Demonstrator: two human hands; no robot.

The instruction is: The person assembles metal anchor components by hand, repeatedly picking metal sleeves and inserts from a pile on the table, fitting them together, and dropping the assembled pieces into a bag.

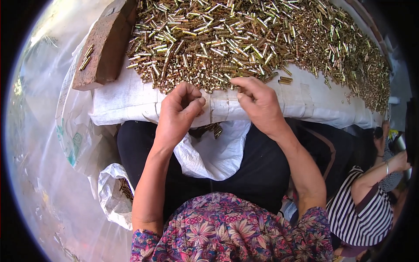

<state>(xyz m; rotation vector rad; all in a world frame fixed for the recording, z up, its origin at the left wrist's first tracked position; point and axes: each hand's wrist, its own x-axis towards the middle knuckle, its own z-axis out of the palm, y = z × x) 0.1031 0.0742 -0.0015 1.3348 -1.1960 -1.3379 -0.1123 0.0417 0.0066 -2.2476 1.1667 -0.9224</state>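
A large heap of gold-coloured metal sleeves (209,39) covers the surface in front of me, with small nut-like rings (192,78) gathered at its near edge. My left hand (180,109) is closed beside those rings, its fingers curled toward the thumb; whatever it holds is hidden. My right hand (261,102) is to the right, at the same edge, with finger and thumb bent around something small that I cannot make out. Just beyond it, a few loose sleeves (285,80) lie on the white cloth (301,98).
A brick (102,50) with several sleeves on top borders the heap at left. In my lap lies a white woven sack (216,153) with metal pieces in its opening. Another white bag (114,196) stands at lower left. A person in a striped top (362,209) sits close at right.
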